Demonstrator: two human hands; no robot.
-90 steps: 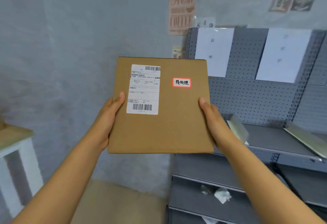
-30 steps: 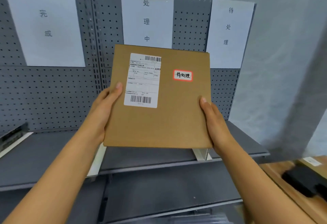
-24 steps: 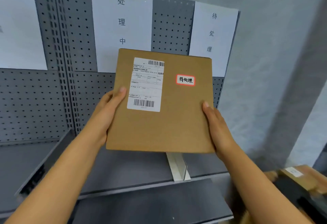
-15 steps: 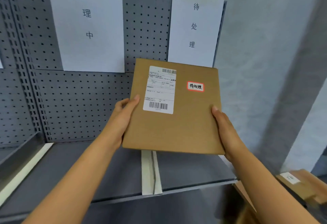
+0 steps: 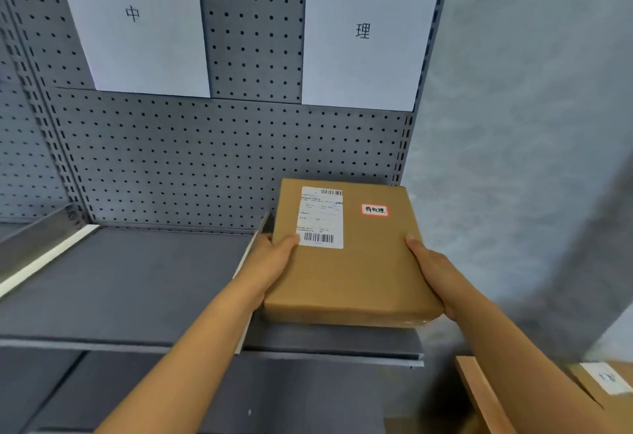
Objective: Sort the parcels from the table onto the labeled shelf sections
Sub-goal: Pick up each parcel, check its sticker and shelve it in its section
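Left hand (image 5: 274,262) gripping left edge of flat cardboard parcel (image 5: 349,272), thumb on top face just below shipping label (image 5: 321,217). Right hand (image 5: 433,276) gripping right edge, thumb on top, fingers wrapped under. Parcel clamped between both hands, lying nearly flat, label side up; red-bordered handwritten sticker (image 5: 374,210) toward far right corner. Positioned over rightmost section of grey shelf (image 5: 137,283), far edge close to pegboard back panel (image 5: 205,159). Contact between underside and shelf surface: cannot tell. White divider strip (image 5: 247,255) just left of left hand, separating this section from the middle one. Second divider (image 5: 44,259) further left. White paper sign (image 5: 363,39) on pegboard directly above parcel's section; another sign (image 5: 137,22) above the middle section. Lower right: wooden table edge (image 5: 479,396), another cardboard parcel (image 5: 603,382) partly in view.
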